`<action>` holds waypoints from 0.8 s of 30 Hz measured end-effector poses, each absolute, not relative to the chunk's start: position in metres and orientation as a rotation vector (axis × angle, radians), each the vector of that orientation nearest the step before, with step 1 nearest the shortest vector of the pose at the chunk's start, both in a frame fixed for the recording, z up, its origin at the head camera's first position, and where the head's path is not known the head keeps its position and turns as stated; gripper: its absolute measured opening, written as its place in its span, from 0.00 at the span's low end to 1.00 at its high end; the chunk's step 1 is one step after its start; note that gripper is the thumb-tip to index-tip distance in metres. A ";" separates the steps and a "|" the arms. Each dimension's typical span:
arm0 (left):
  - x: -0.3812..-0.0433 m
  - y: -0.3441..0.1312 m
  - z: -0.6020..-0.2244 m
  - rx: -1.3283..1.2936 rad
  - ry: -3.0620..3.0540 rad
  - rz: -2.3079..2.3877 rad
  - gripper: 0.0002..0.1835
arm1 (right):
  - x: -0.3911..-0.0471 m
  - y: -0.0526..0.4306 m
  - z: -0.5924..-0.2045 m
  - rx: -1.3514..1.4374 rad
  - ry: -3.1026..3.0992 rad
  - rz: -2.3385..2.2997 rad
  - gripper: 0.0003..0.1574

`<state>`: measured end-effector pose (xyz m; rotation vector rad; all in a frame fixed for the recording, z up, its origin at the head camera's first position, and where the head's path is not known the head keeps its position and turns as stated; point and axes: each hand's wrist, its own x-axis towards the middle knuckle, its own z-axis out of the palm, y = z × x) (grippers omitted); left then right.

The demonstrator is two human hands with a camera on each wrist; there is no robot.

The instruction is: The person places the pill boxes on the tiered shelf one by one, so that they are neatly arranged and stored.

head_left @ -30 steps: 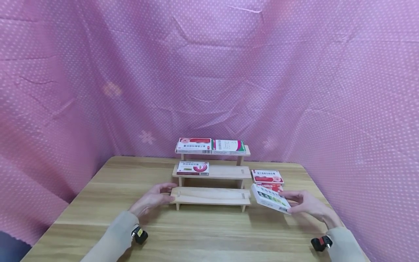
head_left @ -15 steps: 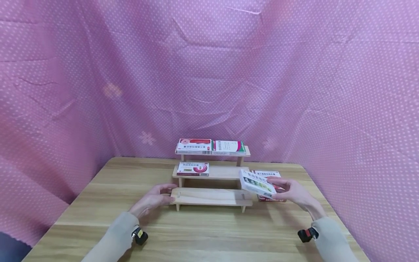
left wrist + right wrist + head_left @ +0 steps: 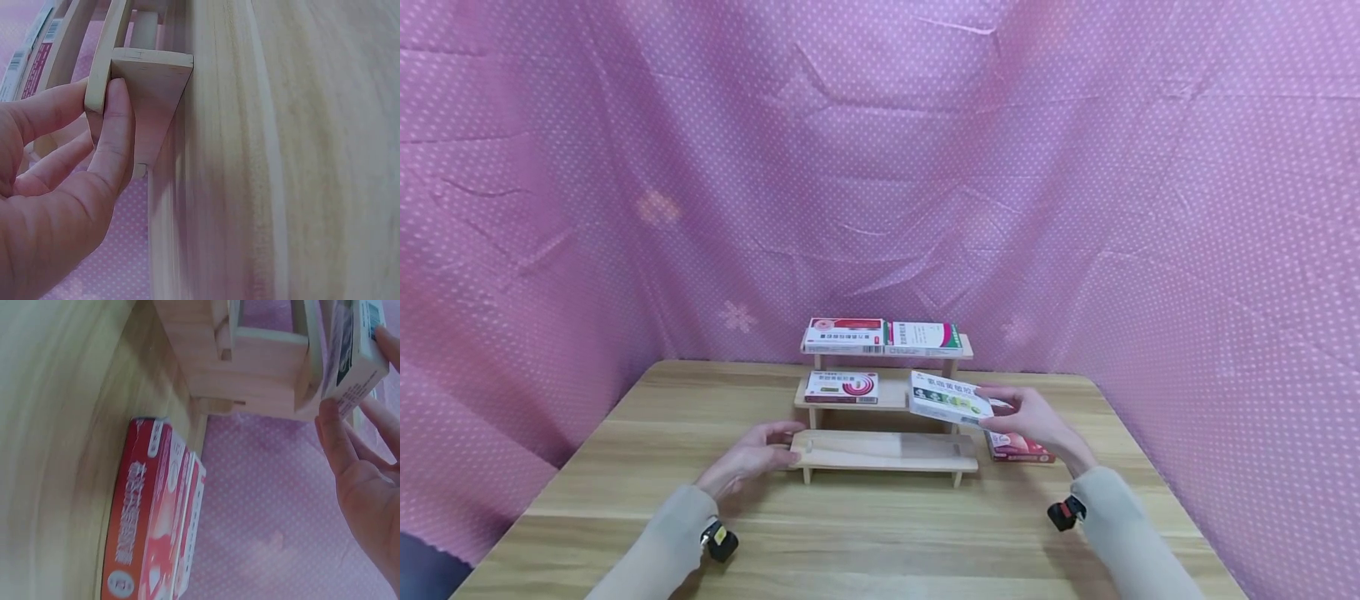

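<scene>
A three-tier wooden stand (image 3: pixel 883 451) stands at mid-table. My left hand (image 3: pixel 751 457) pinches the left end of its lowest board; in the left wrist view, thumb and fingers (image 3: pixel 111 134) lie on either side of the board's edge. My right hand (image 3: pixel 1033 418) grips a white medicine box (image 3: pixel 949 399) with a green picture by its right end. That box is tilted, over the right part of the middle tier; whether it touches the board I cannot tell. A smaller white medicine box (image 3: pixel 842 386) with pink rings lies at the left of that tier.
On the top tier lie a red-and-white medicine box (image 3: pixel 844 335) and a white one with green and magenta (image 3: pixel 922 335). Right of the stand, a red medicine box (image 3: pixel 144 512) lies on the table, with a white-and-red one (image 3: pixel 192 528) beyond it. Pink cloth (image 3: pixel 880 167) hangs behind.
My right hand has carried the white medicine box left and up, from beside the stand to over its middle tier. The left hand has stayed on the lowest board.
</scene>
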<state>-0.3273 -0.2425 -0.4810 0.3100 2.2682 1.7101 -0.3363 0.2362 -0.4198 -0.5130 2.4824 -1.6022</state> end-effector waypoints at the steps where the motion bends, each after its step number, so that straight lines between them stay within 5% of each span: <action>1: -0.327 -0.242 -0.481 0.311 2.268 1.712 0.36 | -0.338 0.233 -0.419 -0.500 2.491 -1.602 0.41; 24: -0.324 -0.240 -0.478 0.282 2.307 1.695 0.36 | -0.367 0.200 -0.412 -0.542 2.660 -1.418 0.42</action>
